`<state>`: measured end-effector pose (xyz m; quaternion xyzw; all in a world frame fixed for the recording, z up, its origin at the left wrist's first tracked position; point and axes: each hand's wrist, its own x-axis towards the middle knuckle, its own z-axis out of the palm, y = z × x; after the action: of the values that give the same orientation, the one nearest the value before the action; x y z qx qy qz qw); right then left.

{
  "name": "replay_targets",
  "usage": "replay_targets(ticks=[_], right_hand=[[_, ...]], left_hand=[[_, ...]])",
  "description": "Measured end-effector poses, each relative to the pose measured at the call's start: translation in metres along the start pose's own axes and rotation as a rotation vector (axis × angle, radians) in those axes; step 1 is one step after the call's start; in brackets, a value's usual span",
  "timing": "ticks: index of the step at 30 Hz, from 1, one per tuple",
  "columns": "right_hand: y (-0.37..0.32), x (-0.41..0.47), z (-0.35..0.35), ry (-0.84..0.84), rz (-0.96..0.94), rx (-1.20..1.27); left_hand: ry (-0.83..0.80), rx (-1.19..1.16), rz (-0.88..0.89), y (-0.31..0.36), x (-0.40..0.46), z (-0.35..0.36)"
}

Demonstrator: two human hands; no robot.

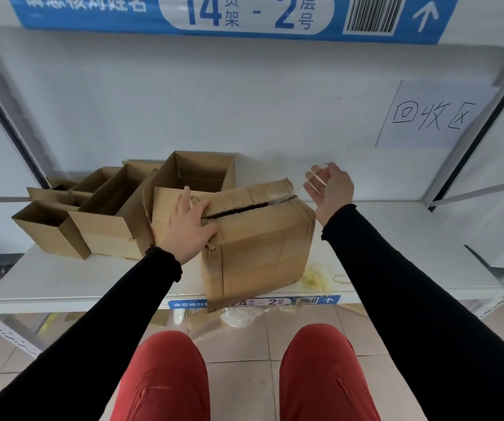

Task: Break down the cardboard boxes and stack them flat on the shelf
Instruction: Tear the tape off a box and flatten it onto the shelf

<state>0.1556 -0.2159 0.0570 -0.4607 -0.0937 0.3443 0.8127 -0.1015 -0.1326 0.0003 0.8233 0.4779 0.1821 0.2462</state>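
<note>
A worn brown cardboard box (262, 244) stands at the front of the white shelf (396, 262), its top seam split open along a dark gap. My left hand (188, 229) presses flat on the box's top left corner. Behind the box's right end, my right hand (331, 188) is raised and pinches a strip of clear tape (293, 192) that stretches from the top seam to my fingers. Several open, empty cardboard boxes (114, 214) sit in a cluster on the shelf to the left.
Crumpled tape scraps (314, 279) lie on the shelf right of the box. More tape and cardboard pieces (238, 317) lie on the tiled floor under the shelf. A handwritten paper sign (432, 115) hangs on the back wall. Metal uprights frame both sides.
</note>
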Motion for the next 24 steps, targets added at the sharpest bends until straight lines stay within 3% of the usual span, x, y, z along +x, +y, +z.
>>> replay_targets(ticks=[3, 7, 10, 18, 22, 24], right_hand=[[0.012, -0.005, 0.005, -0.146, -0.131, -0.262], [0.034, -0.006, 0.01, -0.354, -0.619, -1.072], [0.045, -0.003, 0.012, -0.488, -0.741, -1.47], [0.043, -0.011, 0.014, -0.665, -0.63, -1.608], [0.049, -0.006, 0.011, -0.515, -0.815, -1.808], [0.051, 0.0, 0.01, -0.462, -0.74, -1.751]], left_hand=[[-0.042, 0.194, 0.132, 0.022, 0.003, -0.007], [-0.203, 0.297, 0.165, 0.051, 0.006, -0.016], [-0.202, 0.26, 0.181, 0.059, 0.01, -0.014], [-0.069, 0.41, 0.173, 0.043, 0.005, 0.022], [-0.091, 0.467, 0.164, 0.044, 0.001, 0.017], [-0.08, 0.507, 0.175, 0.043, 0.0, 0.016]])
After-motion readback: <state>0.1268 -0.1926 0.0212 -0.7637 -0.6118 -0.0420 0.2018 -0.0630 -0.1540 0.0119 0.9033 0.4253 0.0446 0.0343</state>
